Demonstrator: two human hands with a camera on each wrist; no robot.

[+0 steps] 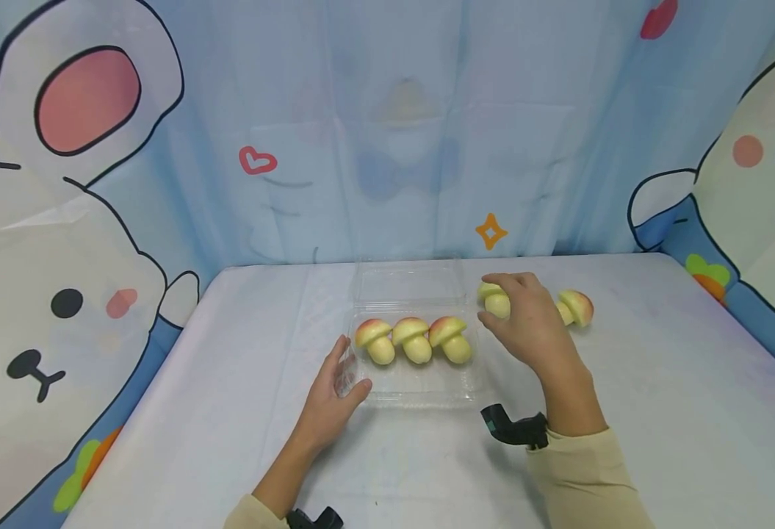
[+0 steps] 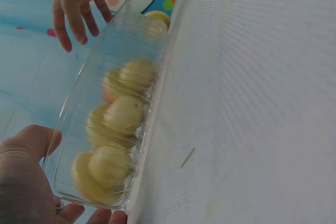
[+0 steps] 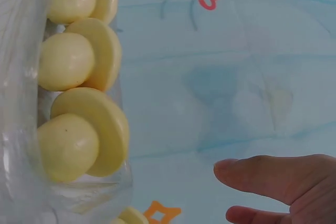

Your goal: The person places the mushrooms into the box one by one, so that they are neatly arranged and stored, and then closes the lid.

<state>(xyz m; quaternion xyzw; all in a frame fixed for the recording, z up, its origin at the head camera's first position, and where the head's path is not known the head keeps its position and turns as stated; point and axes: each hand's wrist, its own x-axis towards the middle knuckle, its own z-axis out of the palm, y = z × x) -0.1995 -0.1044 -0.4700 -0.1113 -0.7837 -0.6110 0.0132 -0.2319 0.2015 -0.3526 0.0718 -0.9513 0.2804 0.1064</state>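
A clear plastic clamshell box (image 1: pixel 420 397) lies with its lid (image 1: pixel 410 283) folded back. Three toy mushrooms, yellow with reddish caps, sit in a row inside it, the middle mushroom (image 1: pixel 413 342) among them. My left hand (image 1: pixel 330 397) grips the box's left side, thumb over the rim and fingers around the outside. To the right of the box my right hand (image 1: pixel 529 319) hangs above the table with fingers apart, holding nothing. One loose mushroom (image 1: pixel 494 301) shows between its thumb and fingers in the head view. Another mushroom (image 1: pixel 577 308) lies just beyond that hand, partly hidden.
White cloth covers the table (image 1: pixel 261 316). Behind it hangs a light blue curtain (image 1: pixel 394 184) printed with cartoon animals. A black wrist camera (image 1: pixel 516 427) sits on my right wrist, and another wrist camera (image 1: pixel 317 518) shows at the bottom edge.
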